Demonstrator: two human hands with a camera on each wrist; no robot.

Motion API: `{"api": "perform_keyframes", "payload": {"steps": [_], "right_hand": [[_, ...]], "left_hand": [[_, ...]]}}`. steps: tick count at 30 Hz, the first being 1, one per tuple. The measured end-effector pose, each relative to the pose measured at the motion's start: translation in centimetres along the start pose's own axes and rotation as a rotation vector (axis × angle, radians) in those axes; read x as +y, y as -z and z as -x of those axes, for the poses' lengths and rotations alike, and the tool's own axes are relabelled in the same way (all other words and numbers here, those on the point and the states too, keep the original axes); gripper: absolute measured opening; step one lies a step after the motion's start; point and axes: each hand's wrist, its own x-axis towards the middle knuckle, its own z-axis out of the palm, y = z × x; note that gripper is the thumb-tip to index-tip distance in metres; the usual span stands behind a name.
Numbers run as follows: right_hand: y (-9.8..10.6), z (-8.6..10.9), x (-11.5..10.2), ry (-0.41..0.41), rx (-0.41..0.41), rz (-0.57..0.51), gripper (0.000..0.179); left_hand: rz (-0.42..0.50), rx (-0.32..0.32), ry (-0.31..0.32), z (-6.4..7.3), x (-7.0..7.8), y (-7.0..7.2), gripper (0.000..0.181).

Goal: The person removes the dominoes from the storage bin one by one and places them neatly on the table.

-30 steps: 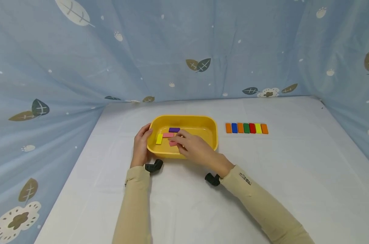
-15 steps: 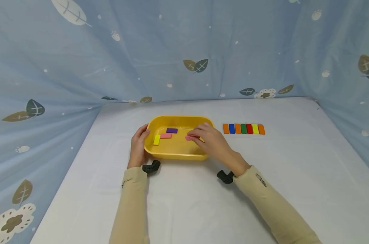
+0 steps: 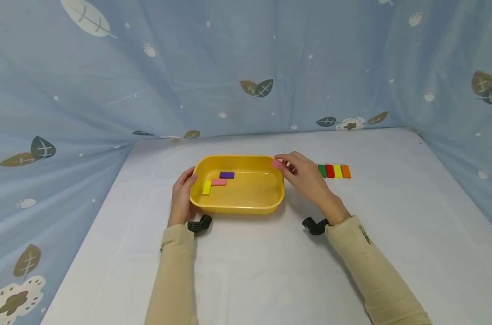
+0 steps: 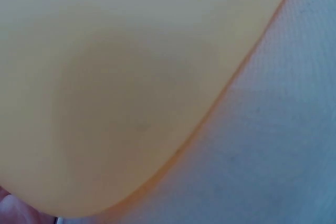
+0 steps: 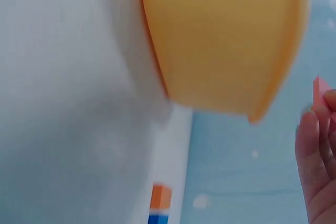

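My right hand (image 3: 308, 178) pinches a pink rectangular block (image 3: 276, 163) between thumb and fingertips, above the right rim of a yellow plastic tray (image 3: 238, 210). In the right wrist view, that pink block (image 5: 319, 90) shows at the right edge, partly covered by fingers. My left hand (image 3: 182, 196) grips the tray's left end, thumb at the rim. Inside the tray, towards its left, lie a purple block (image 3: 227, 175), another pink block (image 3: 219, 182) and a yellow block (image 3: 206, 188). Only the tray's wall (image 4: 131, 103) fills most of the left wrist view.
Right of the tray is a row of upright-set blocks, with green (image 3: 322, 171), red (image 3: 330, 171), yellow (image 3: 337, 171) and orange (image 3: 345, 171) showing. My right hand hides the row's left part; an orange block (image 5: 160, 196) and a blue block (image 5: 158, 219) appear in the right wrist view.
My right hand has lifted the pink block from inside the tray and carried it right and away from me, up to the right rim. The left hand keeps its grip on the tray.
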Motion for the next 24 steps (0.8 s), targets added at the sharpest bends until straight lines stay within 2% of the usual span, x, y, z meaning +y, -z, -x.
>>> {"api": "perform_keyframes", "payload": {"steps": [4,8,20,22,24], "right_hand": [[1.2,-0.1,1.5,-0.07,0.015,-0.012,0.039],[2.4,-0.1,3.0,-0.117,0.035,-0.024,0.038],[5.2,0.9,7.2,-0.34,0.076,-0.057,0.039],[5.3,0.9,8.6,-0.362,0.085,-0.071,0.04],[4.9,0.9,11.1,-0.385,0.103,-0.075,0.04]], "left_hand": [[0.01,-0.007,0.003,0.1,0.0,0.0,0.037],[0.011,-0.006,0.01,0.2,0.1,0.0,0.036],[0.017,-0.016,0.003,0.2,0.0,0.0,0.038],[0.015,-0.018,0.003,0.2,0.1,0.0,0.038],[0.019,-0.021,0.0,0.3,0.1,0.0,0.037]]}}
